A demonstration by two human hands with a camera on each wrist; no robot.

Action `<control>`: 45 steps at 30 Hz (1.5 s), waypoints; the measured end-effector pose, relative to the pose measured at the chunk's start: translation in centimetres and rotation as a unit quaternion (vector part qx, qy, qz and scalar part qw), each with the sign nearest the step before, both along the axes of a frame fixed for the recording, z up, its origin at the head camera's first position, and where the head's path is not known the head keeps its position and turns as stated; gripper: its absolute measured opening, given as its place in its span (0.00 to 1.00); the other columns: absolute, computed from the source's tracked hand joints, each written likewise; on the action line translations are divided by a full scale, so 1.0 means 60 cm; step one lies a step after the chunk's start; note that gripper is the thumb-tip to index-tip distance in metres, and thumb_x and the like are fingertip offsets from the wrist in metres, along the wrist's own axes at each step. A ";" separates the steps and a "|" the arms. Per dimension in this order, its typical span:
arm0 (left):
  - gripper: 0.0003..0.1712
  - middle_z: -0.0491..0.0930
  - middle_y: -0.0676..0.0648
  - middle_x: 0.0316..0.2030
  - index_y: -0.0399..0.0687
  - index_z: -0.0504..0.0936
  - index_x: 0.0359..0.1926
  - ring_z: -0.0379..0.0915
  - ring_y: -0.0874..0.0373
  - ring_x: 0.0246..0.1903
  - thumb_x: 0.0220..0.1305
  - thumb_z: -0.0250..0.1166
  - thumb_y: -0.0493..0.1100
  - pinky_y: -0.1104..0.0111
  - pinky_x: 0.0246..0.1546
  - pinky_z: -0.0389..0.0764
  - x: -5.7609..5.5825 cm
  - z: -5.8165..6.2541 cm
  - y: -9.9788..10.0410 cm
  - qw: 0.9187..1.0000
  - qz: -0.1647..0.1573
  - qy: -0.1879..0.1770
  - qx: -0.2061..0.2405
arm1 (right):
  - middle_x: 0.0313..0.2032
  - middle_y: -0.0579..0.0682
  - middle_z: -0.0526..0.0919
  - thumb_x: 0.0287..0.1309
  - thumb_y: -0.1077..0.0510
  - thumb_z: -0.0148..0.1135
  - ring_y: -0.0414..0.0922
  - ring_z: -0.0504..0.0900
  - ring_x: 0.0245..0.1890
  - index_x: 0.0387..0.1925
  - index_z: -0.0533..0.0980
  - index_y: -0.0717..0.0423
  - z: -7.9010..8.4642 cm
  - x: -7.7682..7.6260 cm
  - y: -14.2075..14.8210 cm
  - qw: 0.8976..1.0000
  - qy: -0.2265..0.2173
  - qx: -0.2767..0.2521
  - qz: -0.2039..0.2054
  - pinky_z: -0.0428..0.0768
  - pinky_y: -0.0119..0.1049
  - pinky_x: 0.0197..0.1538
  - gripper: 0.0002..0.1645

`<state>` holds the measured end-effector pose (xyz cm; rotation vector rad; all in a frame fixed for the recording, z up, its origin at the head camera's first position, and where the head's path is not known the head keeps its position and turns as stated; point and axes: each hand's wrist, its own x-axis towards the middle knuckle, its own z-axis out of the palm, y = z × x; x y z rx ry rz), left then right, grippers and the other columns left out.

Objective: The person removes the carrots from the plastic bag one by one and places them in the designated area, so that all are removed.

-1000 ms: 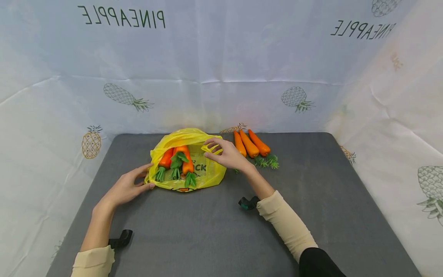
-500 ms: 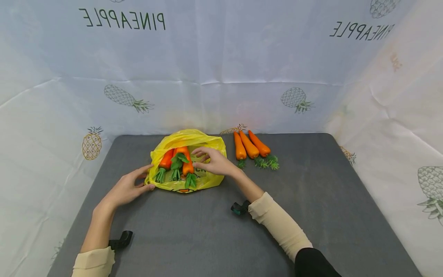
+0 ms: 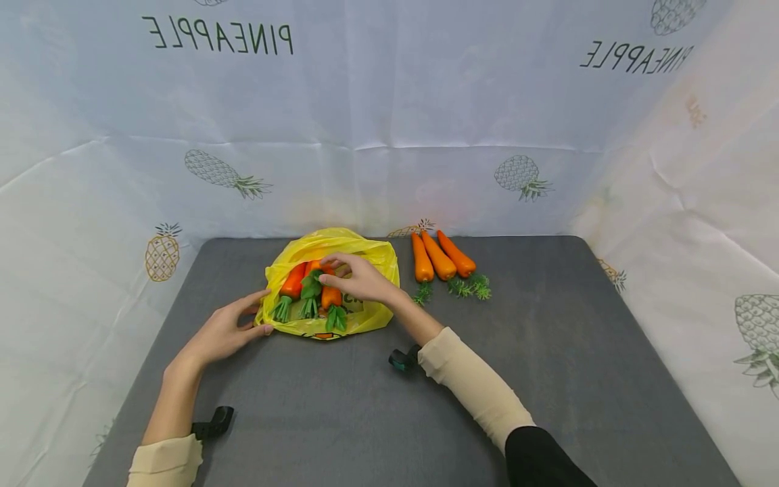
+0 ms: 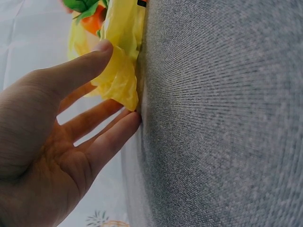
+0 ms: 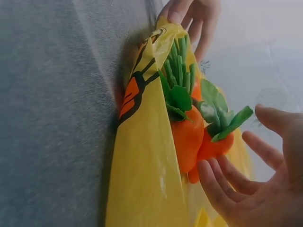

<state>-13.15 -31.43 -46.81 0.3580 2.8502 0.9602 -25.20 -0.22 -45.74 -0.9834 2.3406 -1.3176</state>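
Note:
A yellow plastic bag (image 3: 380, 260) lies on the table with its mouth towards me. Inside it are orange carrots (image 3: 295, 279) with green stems and leaves, seen close up in the right wrist view as plump carrots (image 5: 186, 137). My right hand (image 3: 359, 276) reaches into the mouth over the right-hand carrots. In the right wrist view my right hand (image 5: 265, 175) has its fingers spread beside the lower carrot, thumb apart from it. My left hand (image 3: 226, 328) rests at the bag's left edge. Its thumb and loose fingers touch the yellow plastic (image 4: 120, 78) from either side.
Three slim carrots (image 3: 439, 257) with feathery green tops lie on the grey table (image 3: 341, 419), right of the bag. A pineapple-print cloth (image 3: 389, 108) hangs behind the table's back edge. Black wrist mounts (image 3: 213, 423) stick out from both forearms.
My right hand has let go of the bag's right rim and moved left over the carrots inside. The left hand stays at the left edge.

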 end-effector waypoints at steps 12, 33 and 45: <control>0.45 0.71 0.28 0.76 0.42 0.66 0.83 0.77 0.30 0.69 0.73 0.73 0.51 0.41 0.61 0.86 0.004 0.004 0.003 1.000 0.003 -0.001 0.002 | 0.73 0.56 0.79 0.82 0.45 0.58 0.56 0.88 0.60 0.74 0.76 0.51 -0.008 -0.023 -0.034 1.000 0.011 0.013 -0.014 0.88 0.43 0.58 0.27; 0.45 0.70 0.28 0.77 0.41 0.66 0.82 0.77 0.30 0.70 0.74 0.73 0.51 0.40 0.62 0.85 0.006 0.005 0.003 1.000 0.000 0.001 0.002 | 0.73 0.57 0.78 0.81 0.48 0.60 0.57 0.82 0.70 0.69 0.78 0.55 0.002 -0.017 -0.046 0.999 -0.017 0.039 -0.002 0.82 0.52 0.71 0.25; 0.45 0.70 0.28 0.77 0.42 0.66 0.82 0.77 0.30 0.70 0.74 0.73 0.51 0.40 0.62 0.85 0.005 0.005 0.004 1.000 0.001 0.001 -0.004 | 0.72 0.57 0.79 0.77 0.53 0.66 0.60 0.81 0.70 0.65 0.81 0.57 0.007 -0.012 -0.029 0.999 -0.026 0.021 0.020 0.84 0.49 0.67 0.21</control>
